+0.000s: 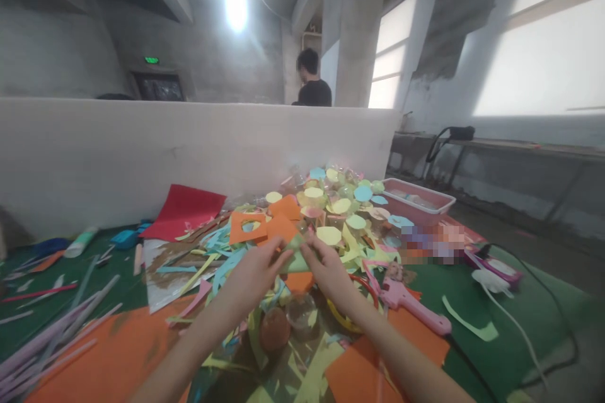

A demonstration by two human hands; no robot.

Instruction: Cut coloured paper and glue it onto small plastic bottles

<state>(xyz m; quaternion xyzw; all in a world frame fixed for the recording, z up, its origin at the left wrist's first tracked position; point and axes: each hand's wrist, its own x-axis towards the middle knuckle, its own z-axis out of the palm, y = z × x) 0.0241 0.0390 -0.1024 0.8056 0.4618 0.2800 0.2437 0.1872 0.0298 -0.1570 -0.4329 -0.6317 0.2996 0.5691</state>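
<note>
In the middle of the head view my left hand (262,264) and my right hand (328,267) are both closed on a light green piece of paper (295,261). The fingertips pinch its upper part, and the paper looks bent or folded between them. Just behind the hands lies an orange sheet with a round hole (248,227). Below them, small clear plastic cups (301,310) stand among paper scraps (312,365). A yellow ring (347,321), perhaps a tape roll, is partly hidden by my right forearm.
Many cups topped with coloured paper discs (340,206) crowd the back centre. A pink glue gun (413,308) with a black cord lies at right, near a pink basket (418,201). Red paper (186,211) lies back left, before a white partition (198,145). Beyond it is a person (314,85).
</note>
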